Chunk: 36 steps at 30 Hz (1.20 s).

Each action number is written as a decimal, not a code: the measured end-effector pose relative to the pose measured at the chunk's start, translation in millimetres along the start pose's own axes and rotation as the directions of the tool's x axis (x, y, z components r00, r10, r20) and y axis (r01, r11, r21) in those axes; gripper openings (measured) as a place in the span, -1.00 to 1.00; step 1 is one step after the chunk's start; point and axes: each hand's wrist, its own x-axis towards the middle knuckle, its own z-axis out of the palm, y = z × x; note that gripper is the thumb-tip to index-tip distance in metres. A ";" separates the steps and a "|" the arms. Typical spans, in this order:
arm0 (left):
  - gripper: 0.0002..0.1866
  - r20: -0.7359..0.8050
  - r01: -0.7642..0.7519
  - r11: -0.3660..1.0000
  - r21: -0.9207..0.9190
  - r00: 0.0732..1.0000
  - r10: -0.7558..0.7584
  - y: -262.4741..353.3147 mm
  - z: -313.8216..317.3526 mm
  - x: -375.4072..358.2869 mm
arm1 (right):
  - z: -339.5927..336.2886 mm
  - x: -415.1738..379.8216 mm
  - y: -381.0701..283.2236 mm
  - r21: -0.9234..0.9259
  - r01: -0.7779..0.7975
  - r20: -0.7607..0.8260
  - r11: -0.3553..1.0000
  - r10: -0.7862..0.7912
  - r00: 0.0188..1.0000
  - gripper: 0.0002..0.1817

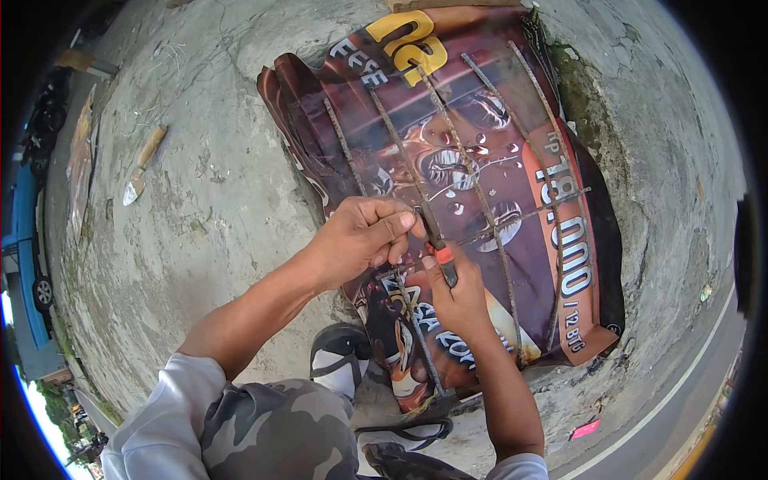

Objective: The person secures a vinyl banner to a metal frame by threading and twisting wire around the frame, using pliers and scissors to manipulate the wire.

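Observation:
My right hand point(462, 300) is closed around pliers point(432, 228) with a red and black handle, their dark metal jaws pointing up and away from me. Just left of the jaws, my left hand point(360, 236) is pinched shut. Whatever lies between its fingertips is too small to make out. Both hands are over a rusty steel rod point(394, 136), close to where a crossing rod point(520, 218) meets it. Several more long rods, such as this one point(460, 148), lie roughly parallel. A thin bent wire point(480, 170) rests among them.
A printed plastic banner point(552, 320) lies under the rods on rough concrete point(232, 168). A trowel point(142, 164) with a wooden handle lies to the left. A pink packet point(586, 430) is near the road point(664, 408) at right. A blue vehicle point(28, 264) stands far left.

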 end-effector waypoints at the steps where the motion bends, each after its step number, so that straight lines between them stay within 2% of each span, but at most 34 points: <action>1: -0.71 -0.049 -0.015 0.998 0.062 0.999 0.018 3.3 3.0 -2.0 | -7.0 0.4 -15.8 -0.061 0.056 -0.013 0.997 -0.057 0.998 -0.65; 2: -0.72 -0.074 -0.037 0.992 0.125 0.996 0.047 6.7 3.2 -3.4 | -13.1 -1.3 -30.2 -0.109 0.001 -0.004 0.994 -0.002 1.000 -0.62; 5: -0.72 -0.041 0.036 0.986 0.166 0.999 -0.029 35.7 16.7 -19.8 | -41.8 -18.8 -64.7 -0.388 0.104 -0.029 0.916 -0.125 0.992 -0.56; 6: -0.72 -0.020 0.096 0.961 0.258 0.995 -0.094 44.6 19.3 -26.3 | -50.2 -28.9 -70.6 -0.487 0.107 -0.037 0.867 -0.142 0.989 -0.50; 9: -0.71 0.097 0.161 0.947 0.276 0.976 -0.195 75.7 35.3 -48.9 | -76.5 -58.8 -121.3 -0.476 -0.032 0.035 0.879 0.055 0.998 -0.45; 10: -0.73 0.074 0.207 0.936 0.284 0.969 -0.237 92.2 47.1 -60.6 | -85.3 -68.7 -137.5 -0.497 -0.050 0.058 0.866 0.091 0.994 -0.45; 13: -0.74 0.008 0.265 0.954 0.139 0.963 -0.268 137.6 87.9 -97.9 | -97.2 -105.2 -183.9 -0.480 -0.112 0.017 0.870 0.137 0.990 -0.46; 15: -0.74 -0.057 0.259 0.945 0.198 0.966 -0.252 176.5 119.7 -119.1 | -93.3 -127.4 -218.8 -0.426 -0.221 -0.109 0.877 0.192 0.975 -0.45; 17: -0.73 -0.158 0.263 0.938 0.227 0.960 -0.231 187.4 154.1 -135.0 | -97.0 -146.0 -217.2 -0.501 -0.215 -0.181 0.839 0.141 0.973 -0.43; 20: -0.72 -0.249 0.304 0.893 0.332 0.941 -0.229 178.7 181.2 -138.4 | -113.1 -153.5 -203.6 -0.615 -0.181 -0.166 0.767 0.098 0.981 -0.42; 23: -0.72 -0.278 0.349 0.905 0.244 0.919 -0.279 175.4 210.9 -132.0 | -127.2 -163.3 -174.4 -0.515 -0.097 -0.166 0.851 0.012 0.986 -0.43; 27: -0.69 -0.168 0.251 0.896 0.366 0.965 -0.201 162.3 242.6 -135.8 | -166.9 -203.4 -175.0 -0.254 -0.163 -0.027 0.953 0.161 0.987 -0.51; 28: -0.70 -0.144 0.231 0.900 0.369 0.971 -0.190 158.7 252.1 -139.6 | -176.9 -214.2 -180.0 -0.199 -0.218 -0.010 0.955 0.221 0.975 -0.65; 30: -0.70 -0.099 0.192 0.905 0.380 0.981 -0.167 153.3 269.3 -146.7 | -196.7 -232.5 -200.0 -0.052 -0.334 0.037 0.941 0.336 0.941 -0.74; 31: -0.72 -0.099 0.178 0.910 0.375 0.984 -0.151 150.2 277.2 -149.1 | -203.9 -242.8 -206.6 0.021 -0.391 0.067 0.920 0.389 0.919 -0.77; 32: -0.73 -0.096 0.166 0.915 0.367 0.985 -0.140 146.0 285.6 -152.4 | -206.1 -263.5 -193.5 0.178 -0.538 0.142 0.824 0.520 0.842 -0.76; 33: -0.74 -0.092 0.151 0.920 0.361 0.988 -0.126 141.0 292.6 -154.5 | -213.3 -270.0 -201.3 0.310 -0.644 0.216 0.699 0.608 0.764 -0.76; 35: -0.78 -0.163 -0.003 0.875 0.483 0.982 0.094 122.8 305.0 -162.3 | -223.0 -275.5 -222.3 0.506 -0.785 0.402 0.357 0.708 0.581 -0.75; 36: -0.80 -0.190 -0.069 0.836 0.544 0.960 0.203 113.8 310.7 -167.2 | -220.1 -281.4 -214.8 0.389 -0.784 0.301 0.484 0.737 0.605 -0.74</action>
